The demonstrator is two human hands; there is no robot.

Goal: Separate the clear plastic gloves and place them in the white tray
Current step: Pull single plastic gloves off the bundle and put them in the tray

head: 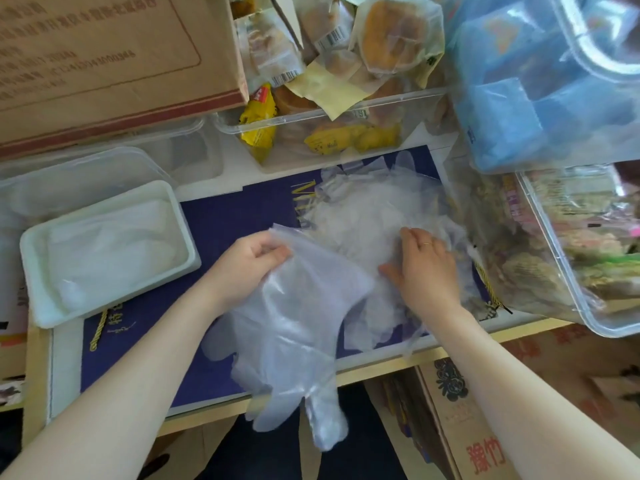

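A heap of clear plastic gloves [367, 209] lies on a dark blue board [228, 220] in the middle of the table. My left hand [249, 268] pinches the cuff of one clear glove [294, 341], which hangs down with its fingers past the table's front edge. My right hand [426, 271] rests flat on the heap, fingers pressing into the gloves. The white tray [31, 258] stands at the left and holds some clear gloves lying flat inside.
A brown cardboard box [104, 53] sits at the back left. Clear bins of wrapped pastries [329, 129] stand behind the heap, blue packs [519, 98] at the right, and another clear bin [571, 258] overhangs the right side. A clear lid [76, 178] lies behind the tray.
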